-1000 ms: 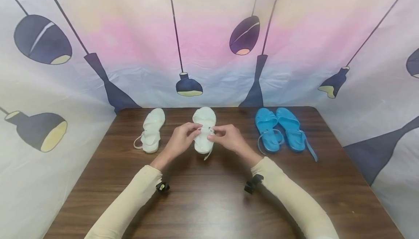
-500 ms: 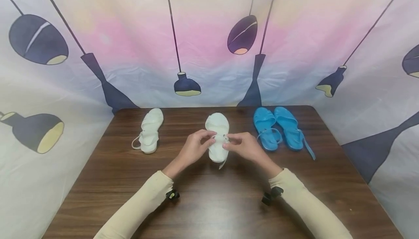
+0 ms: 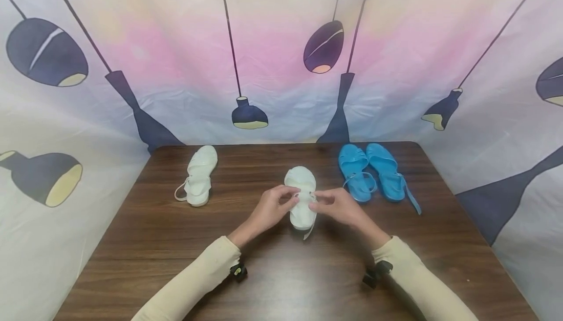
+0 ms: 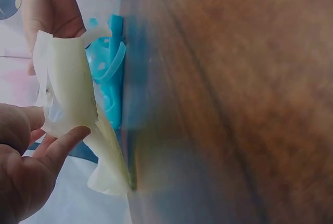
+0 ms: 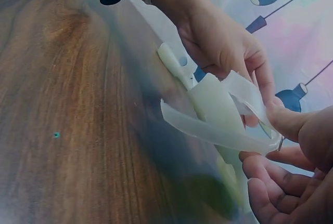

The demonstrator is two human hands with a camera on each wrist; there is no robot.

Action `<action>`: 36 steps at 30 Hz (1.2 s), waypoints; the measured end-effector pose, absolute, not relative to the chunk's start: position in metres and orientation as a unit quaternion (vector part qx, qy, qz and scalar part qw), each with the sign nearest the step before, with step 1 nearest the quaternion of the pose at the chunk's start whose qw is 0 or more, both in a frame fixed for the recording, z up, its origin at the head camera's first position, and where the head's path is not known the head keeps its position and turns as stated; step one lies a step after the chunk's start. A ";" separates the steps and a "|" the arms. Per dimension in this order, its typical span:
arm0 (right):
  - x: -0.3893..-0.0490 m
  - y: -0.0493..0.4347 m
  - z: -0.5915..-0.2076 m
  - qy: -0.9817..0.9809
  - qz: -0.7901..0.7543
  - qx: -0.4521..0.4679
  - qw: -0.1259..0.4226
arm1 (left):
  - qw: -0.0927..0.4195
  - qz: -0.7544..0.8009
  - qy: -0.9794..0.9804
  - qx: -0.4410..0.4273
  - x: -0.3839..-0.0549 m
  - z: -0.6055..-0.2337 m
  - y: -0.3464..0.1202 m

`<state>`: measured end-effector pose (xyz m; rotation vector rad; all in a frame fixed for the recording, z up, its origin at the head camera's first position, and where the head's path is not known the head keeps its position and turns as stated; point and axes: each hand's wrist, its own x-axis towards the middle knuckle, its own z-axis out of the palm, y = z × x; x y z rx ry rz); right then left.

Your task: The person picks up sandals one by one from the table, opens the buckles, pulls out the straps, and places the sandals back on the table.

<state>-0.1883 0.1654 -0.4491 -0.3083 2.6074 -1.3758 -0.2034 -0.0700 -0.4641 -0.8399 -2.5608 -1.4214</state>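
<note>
A white sandal (image 3: 301, 218) is between both hands over the middle of the table, its toe pointing away. My left hand (image 3: 271, 207) pinches its left side at the ankle strap. On the opposite side, my right hand (image 3: 342, 206) pinches the strap near a small metal buckle (image 5: 281, 143). The loose strap end (image 5: 203, 130) sticks out past the heel in the right wrist view. In the left wrist view, the heel (image 4: 73, 78) is raised, while the toe (image 4: 112, 177) is low, close to the tabletop; whether it touches I cannot tell.
Another white sandal (image 3: 200, 186) lies at the back left of the brown wooden table (image 3: 281, 282), strap loop out to its left. At the back right lie two blue sandals (image 3: 358, 184), side by side. A patterned cloth (image 3: 281, 67) hangs behind the table.
Both hands have brought the white sandal from the table's back toward the front and slightly right, keeping their pinch on it. The other sandals stay where they were.
</note>
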 end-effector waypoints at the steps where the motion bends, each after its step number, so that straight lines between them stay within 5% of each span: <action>1: -0.188 0.166 -0.450 0.874 -0.466 -0.101 0.093 | 0.047 -0.464 -0.841 -0.275 -0.203 -0.465 -0.070; 21: -0.186 0.167 -0.463 0.863 -0.464 -0.062 0.190 | 0.022 -0.436 -0.863 -0.254 -0.198 -0.473 -0.071; 36: -0.182 0.171 -0.474 0.854 -0.468 -0.094 0.204 | -0.060 -0.404 -0.863 -0.298 -0.212 -0.469 -0.079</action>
